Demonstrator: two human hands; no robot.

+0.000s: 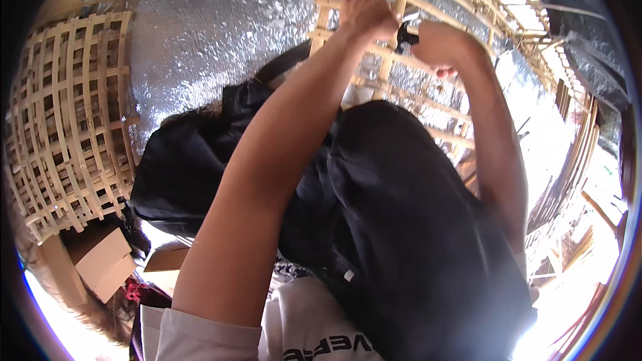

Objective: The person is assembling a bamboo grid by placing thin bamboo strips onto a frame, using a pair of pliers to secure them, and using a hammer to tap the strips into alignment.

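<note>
- Bamboo strips, pale and flat, cross in an open lattice (385, 67) at the top centre, just beyond the person's raised knee.
- Left hand (368, 19): closed into a fist on the lattice, back of the hand upward; whether a strip lies inside it cannot be told.
- Right hand (438, 43): just beside the left, bent at the wrist, fingers curled; its grip is mostly hidden.
- Small black object (405, 39): between the two hands, against the right one; its kind is unclear.
- Black trousers (408, 180) cover the person's bent legs, below a white shirt (207, 331).
- Shiny silver sheet (194, 27): spread left of the hands.
- Woven bamboo panel (73, 107): at the far left.
- Open cardboard box (103, 264): beneath that panel, lower left.
</note>
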